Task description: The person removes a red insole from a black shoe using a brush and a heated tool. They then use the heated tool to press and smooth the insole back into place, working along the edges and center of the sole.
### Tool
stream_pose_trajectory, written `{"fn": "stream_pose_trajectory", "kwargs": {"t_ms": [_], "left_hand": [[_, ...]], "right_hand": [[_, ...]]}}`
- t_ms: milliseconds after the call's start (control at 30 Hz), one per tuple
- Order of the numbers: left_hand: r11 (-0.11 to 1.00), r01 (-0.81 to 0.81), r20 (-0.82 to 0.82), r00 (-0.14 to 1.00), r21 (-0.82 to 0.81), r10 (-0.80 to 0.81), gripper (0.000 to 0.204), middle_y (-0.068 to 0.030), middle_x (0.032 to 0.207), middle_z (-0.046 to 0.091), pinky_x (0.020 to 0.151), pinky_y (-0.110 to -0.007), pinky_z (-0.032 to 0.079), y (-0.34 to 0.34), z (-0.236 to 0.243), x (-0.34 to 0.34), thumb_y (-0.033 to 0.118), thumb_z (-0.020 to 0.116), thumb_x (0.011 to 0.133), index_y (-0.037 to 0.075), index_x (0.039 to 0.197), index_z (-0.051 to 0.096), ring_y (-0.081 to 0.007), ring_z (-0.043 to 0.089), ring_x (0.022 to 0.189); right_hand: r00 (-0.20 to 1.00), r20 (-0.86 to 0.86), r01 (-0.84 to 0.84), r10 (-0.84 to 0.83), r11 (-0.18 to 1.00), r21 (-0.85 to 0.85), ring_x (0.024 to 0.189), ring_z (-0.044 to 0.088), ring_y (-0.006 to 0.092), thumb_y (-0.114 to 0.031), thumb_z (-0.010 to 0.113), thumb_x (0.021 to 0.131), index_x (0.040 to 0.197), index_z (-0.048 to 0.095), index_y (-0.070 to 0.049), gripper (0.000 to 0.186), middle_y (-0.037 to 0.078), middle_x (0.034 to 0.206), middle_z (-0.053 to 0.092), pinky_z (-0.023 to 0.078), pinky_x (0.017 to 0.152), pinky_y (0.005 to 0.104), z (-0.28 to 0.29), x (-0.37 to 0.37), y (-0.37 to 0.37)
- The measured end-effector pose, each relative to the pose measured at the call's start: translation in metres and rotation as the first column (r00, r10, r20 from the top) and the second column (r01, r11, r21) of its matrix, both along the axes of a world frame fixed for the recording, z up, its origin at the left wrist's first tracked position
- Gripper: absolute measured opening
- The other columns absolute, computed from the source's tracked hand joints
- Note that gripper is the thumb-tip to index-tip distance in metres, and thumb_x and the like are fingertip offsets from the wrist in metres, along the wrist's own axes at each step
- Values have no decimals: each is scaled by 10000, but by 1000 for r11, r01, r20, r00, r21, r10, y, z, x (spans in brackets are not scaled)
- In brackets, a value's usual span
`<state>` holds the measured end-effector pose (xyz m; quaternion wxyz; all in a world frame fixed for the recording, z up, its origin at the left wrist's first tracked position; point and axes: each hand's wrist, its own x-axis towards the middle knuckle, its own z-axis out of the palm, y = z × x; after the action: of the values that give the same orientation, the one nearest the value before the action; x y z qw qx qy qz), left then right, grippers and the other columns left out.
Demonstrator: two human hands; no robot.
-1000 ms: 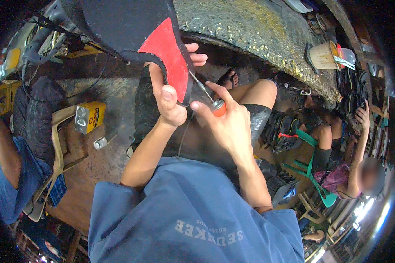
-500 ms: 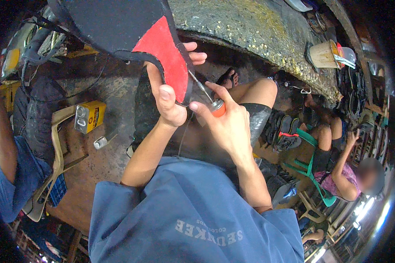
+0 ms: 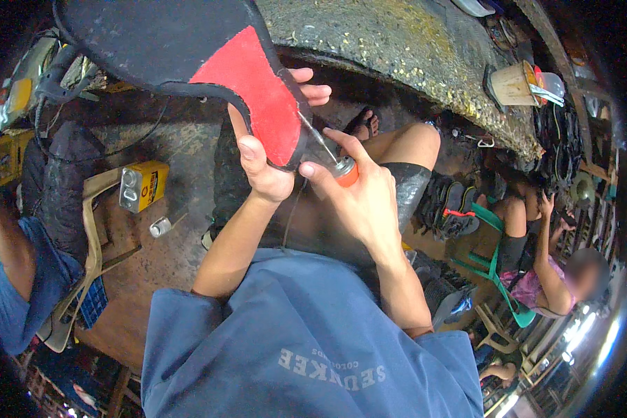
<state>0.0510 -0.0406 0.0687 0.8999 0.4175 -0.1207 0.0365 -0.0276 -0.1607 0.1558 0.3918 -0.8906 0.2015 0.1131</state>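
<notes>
A black shoe sole [image 3: 161,43] with a red patch [image 3: 261,104] spans the upper left. My left hand [image 3: 272,177] is closed on its narrow red end, thumb on the near edge and fingers behind and past the far edge. My right hand [image 3: 366,202] is closed on a tool with an orange grip [image 3: 347,177], a metal collar and a thin metal shaft [image 3: 319,137]. The shaft's tip meets the right edge of the red patch. My right thumb lies close to the sole's lower end.
A rough, glue-crusted workbench [image 3: 397,66] runs along the far side, bearing a dirty white tub [image 3: 514,85]. A yellow can [image 3: 144,186] and a small white container [image 3: 160,227] stand on the floor at left. People sit on both sides; dark footwear [image 3: 446,209] is stacked at right.
The sole has shifted slightly left and turned, showing more of the red patch. My right hand has barely moved. The arms of both people beside me have changed position.
</notes>
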Motion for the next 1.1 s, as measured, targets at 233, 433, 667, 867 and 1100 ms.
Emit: {"fn": "stream_pose_trajectory", "kwargs": {"t_ms": [233, 433, 667, 867, 1100], "left_hand": [[999, -22, -37, 999, 46, 24, 1204, -271, 1533, 548, 1109, -547, 528, 1, 1, -1, 957, 383, 941, -62, 1580, 434, -404, 672, 1286], [999, -17, -7, 1000, 44, 17, 1193, -267, 1539, 543, 1115, -545, 517, 2, 0, -1, 954, 384, 944, -48, 1588, 431, -401, 672, 1287], [999, -7, -18, 1000, 51, 8, 1185, -260, 1545, 544, 1123, -547, 514, 3, 0, -2, 952, 385, 946, -35, 1601, 421, -403, 672, 1290], [999, -2, -24, 1000, 38, 3, 1193, -264, 1541, 550, 1122, -547, 515, 4, 1, -3, 958, 378, 942, -38, 1597, 429, -407, 672, 1288], [1000, 11, -11, 1000, 10, -11, 1148, -303, 1478, 574, 1042, -561, 598, 3, 5, -4, 924, 459, 957, -23, 1595, 341, -423, 715, 1217]], "right_hand": [[1000, -25, -11, 10, 999, -39, 910, 809, 396, -533, 869, 885, 1452, 702, -132, 714, 213, 908, 797, 605, 861, 457, 3, -1, 0], [999, -31, -13, 12, 999, -40, 969, 809, 412, -544, 867, 884, 1451, 703, -135, 718, 220, 959, 807, 609, 889, 470, 4, -3, 1], [1000, -13, -7, 7, 1000, -24, 984, 811, 413, -534, 872, 889, 1440, 705, -133, 702, 221, 979, 815, 614, 894, 473, 4, -5, 4], [999, -31, -20, 19, 1000, -23, 991, 815, 410, -533, 881, 885, 1435, 704, -126, 707, 222, 987, 819, 618, 894, 461, 5, -4, 3], [1000, 5, -28, 28, 999, 47, 1011, 822, 363, -516, 885, 892, 1415, 712, -108, 686, 217, 1026, 823, 613, 916, 443, 3, -5, 2]]}}
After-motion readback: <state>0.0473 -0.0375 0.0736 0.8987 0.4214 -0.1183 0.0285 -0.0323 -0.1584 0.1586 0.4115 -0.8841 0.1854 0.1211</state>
